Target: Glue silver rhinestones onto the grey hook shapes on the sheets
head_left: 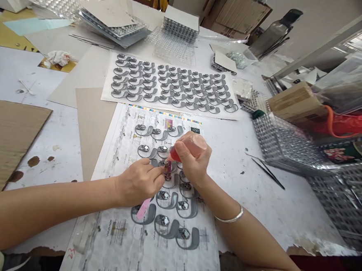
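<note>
My left hand (141, 181) is closed, fingertips pinched near the middle of a printed sheet (119, 234). A pink flat-ended tool (144, 208) sticks out below that hand, and its other end is hidden by the fingers. My right hand (197, 161) is wrapped around a small clear squeeze bottle (194, 145) with red contents. The bottle is tilted, its tip pointing down-left at my left fingertips. Around both hands lie several grey hook-shaped parts (172, 231) with round shiny pieces set in them. The part right at the fingertips is mostly covered.
Beyond the hands, a white sheet (171, 88) carries rows of similar grey parts. Black tweezers (268, 172) lie to the right, beside stacked plastic trays (283, 145). Cardboard (14, 139) is at left, with a cotton swab (26, 87) and crumpled tissue (58, 58) behind.
</note>
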Tool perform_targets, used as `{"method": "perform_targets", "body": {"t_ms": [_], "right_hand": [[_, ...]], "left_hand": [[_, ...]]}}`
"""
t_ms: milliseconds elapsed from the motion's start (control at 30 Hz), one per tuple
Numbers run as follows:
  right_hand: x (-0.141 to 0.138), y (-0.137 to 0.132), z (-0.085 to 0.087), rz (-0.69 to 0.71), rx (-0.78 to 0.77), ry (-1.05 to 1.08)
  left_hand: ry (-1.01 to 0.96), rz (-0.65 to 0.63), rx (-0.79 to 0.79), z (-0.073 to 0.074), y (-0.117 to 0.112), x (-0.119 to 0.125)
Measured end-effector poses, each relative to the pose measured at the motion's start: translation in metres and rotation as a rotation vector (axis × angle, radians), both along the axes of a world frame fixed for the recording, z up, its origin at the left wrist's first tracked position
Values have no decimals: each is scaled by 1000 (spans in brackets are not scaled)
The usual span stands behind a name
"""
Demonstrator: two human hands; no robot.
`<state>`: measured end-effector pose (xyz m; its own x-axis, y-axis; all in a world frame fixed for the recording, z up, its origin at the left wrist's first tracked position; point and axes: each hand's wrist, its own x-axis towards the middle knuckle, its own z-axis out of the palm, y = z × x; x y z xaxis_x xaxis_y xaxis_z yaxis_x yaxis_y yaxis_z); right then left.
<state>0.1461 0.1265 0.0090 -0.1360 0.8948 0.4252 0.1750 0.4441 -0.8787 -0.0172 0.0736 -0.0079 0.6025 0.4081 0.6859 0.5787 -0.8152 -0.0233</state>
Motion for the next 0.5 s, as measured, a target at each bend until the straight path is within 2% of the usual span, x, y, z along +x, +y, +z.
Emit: {"method": "perform_targets", "body": {"t_ms": [500], "right_hand": [[1,2,-4,-30,36,-33]], "left_hand": [[8,0,-10,-1,0,0]]}}
